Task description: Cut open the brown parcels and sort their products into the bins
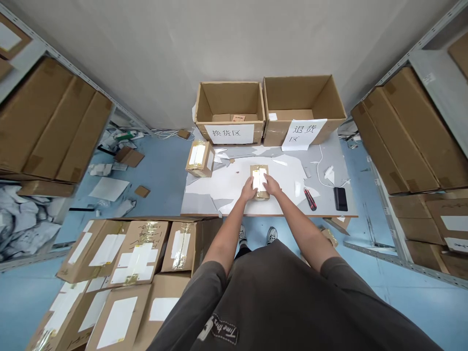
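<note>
1. Small taped carton, white label up, sits ctr of table, close to near edge.
2. L hand & R hand part-closed, holding its L & R sides; thumbs seem on top.
3. Risk: pulled too far near, carton could drop off edge.
4. White paper beneath might slip, shifting carton.
5. Red-black cutter to R: poss. knocked off if R forearm swings out.
</note>
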